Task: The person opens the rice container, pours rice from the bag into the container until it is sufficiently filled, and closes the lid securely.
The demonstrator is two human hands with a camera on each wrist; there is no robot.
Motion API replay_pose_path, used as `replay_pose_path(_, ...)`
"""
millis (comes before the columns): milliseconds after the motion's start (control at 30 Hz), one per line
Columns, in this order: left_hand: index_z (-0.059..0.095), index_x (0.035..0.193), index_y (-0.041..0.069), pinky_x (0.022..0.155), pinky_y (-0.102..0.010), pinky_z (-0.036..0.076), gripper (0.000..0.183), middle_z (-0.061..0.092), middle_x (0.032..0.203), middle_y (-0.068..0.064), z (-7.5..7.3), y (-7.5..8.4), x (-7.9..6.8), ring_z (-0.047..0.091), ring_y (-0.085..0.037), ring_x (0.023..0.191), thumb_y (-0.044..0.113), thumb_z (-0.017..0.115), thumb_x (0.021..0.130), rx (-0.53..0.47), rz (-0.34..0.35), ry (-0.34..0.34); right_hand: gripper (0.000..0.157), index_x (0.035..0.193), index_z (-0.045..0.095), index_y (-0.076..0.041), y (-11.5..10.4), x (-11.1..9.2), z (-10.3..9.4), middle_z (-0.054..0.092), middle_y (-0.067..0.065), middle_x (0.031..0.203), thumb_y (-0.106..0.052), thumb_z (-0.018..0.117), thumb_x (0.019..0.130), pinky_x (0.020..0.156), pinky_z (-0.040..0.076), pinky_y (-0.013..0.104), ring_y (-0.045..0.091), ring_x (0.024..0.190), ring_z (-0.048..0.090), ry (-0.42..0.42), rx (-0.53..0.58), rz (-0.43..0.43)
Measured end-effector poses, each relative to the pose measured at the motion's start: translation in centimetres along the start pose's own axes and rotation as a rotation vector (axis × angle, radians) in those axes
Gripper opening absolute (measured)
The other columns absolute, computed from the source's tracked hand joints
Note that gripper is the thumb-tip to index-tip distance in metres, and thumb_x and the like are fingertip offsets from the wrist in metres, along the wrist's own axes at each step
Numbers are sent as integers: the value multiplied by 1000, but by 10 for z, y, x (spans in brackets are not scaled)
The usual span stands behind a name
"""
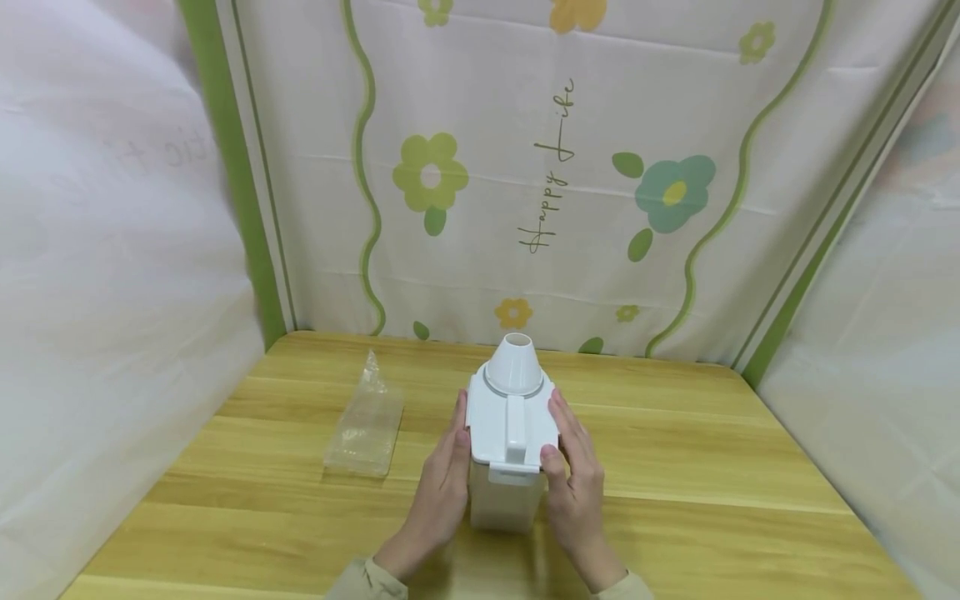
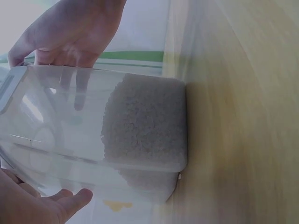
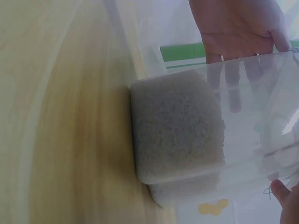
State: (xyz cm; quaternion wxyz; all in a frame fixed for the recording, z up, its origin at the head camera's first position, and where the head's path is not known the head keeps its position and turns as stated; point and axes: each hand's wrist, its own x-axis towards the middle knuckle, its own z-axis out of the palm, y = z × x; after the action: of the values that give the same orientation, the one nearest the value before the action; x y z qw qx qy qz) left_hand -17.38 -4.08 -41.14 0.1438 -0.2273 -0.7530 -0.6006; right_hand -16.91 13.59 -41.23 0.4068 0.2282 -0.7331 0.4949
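Observation:
A clear plastic storage container [image 2: 70, 116] stands upright on the wooden table, its lower part filled with small white grains [image 2: 145, 121] that look like rice. Its white lid [image 1: 487, 417] bears a handle bar and a cone-shaped spout [image 1: 516, 367] with an open top. My left hand [image 1: 441, 487] lies along the left side, thumb near the lid's edge. On the opposite side rests my right hand [image 1: 577, 492], its thumb at the lid's front right corner. Through the clear wall, the left hand's straight fingers [image 3: 233, 88] show against the side in the right wrist view.
An empty-looking clear plastic bag [image 1: 367, 433] lies left of the container on the wooden table [image 1: 720, 467]. White curtains printed with flowers [image 1: 480, 275] hang behind the table and along both sides.

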Motion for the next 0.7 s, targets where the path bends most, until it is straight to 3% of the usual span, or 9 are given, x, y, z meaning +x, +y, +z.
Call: replay_pose_path(700, 15, 157, 7, 116, -34, 15, 48, 14, 160, 2, 0, 1, -1, 17, -16, 144, 19, 21, 111, -2, 4, -6, 46, 139, 51, 6, 1, 0, -1, 46, 21, 145, -2, 48, 94, 95, 47, 20, 36, 126, 46, 1, -15, -25)
